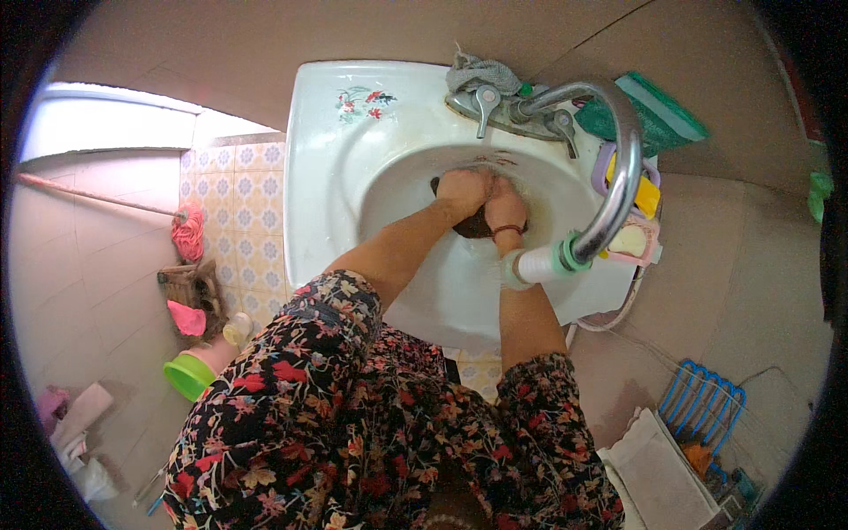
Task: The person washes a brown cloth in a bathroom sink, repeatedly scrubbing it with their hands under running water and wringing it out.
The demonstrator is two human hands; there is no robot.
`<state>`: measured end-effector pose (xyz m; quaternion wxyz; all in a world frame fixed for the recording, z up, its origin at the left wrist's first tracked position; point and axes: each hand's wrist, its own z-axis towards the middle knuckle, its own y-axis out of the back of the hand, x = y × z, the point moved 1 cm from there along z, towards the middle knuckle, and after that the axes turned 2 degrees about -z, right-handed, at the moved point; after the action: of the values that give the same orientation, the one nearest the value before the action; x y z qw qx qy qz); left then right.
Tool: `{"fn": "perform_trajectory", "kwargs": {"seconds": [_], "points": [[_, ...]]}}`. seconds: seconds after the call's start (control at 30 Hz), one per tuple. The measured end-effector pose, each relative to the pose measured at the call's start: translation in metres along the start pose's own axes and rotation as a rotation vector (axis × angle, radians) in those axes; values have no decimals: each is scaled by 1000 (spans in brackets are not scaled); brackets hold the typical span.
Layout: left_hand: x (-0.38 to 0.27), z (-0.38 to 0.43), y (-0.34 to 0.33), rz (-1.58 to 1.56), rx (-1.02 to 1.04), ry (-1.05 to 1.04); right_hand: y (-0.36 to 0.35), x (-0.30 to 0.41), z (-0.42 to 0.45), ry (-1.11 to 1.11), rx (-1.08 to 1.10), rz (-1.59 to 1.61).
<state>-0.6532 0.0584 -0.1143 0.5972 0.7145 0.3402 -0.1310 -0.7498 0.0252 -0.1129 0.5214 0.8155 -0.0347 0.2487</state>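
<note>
Both of my hands are together low in a white ceramic washbasin (450, 285), near the back of its bowl. My left hand (462, 188) is closed over a dark brown item (473, 226), probably wet cloth, that shows beside and below the fingers. My right hand (507, 204), with a dark red band (508, 228) at the wrist, presses against the left and grips the same item. The fingertips and much of the item are hidden. A curved metal faucet (626, 172) arches over my right forearm, its white and green spout end (540, 264) partly covering it.
A grey mesh scrubber (482, 74) lies behind the tap handle (487, 106). At the right rim are a green packet (646, 119), a yellow item (644, 192) and a soap dish (652, 245). A pink mop (189, 232) and a green tub (189, 376) stand left.
</note>
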Motion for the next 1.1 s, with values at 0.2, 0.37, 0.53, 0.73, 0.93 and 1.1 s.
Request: {"fn": "perform_trajectory", "kwargs": {"seconds": [0.2, 0.37, 0.53, 0.73, 0.93, 1.1], "points": [[-16, -55, 44, -541, 5, 147, 8, -2, -75, 90, -290, 648], [-5, -98, 9, -66, -299, -3, -29, 11, -106, 9, -415, 12], [-3, -66, 1, 42, -137, 20, -28, 10, -72, 15, -295, -15], [7, -28, -9, 117, -109, -87, -34, -6, -28, 103, -343, -281], [4, -18, -13, 141, -113, -89, -37, -22, -6, 2, -93, -369], [7, -8, -18, 276, -125, -101, -20, -14, -6, 5, 8, -468]]}}
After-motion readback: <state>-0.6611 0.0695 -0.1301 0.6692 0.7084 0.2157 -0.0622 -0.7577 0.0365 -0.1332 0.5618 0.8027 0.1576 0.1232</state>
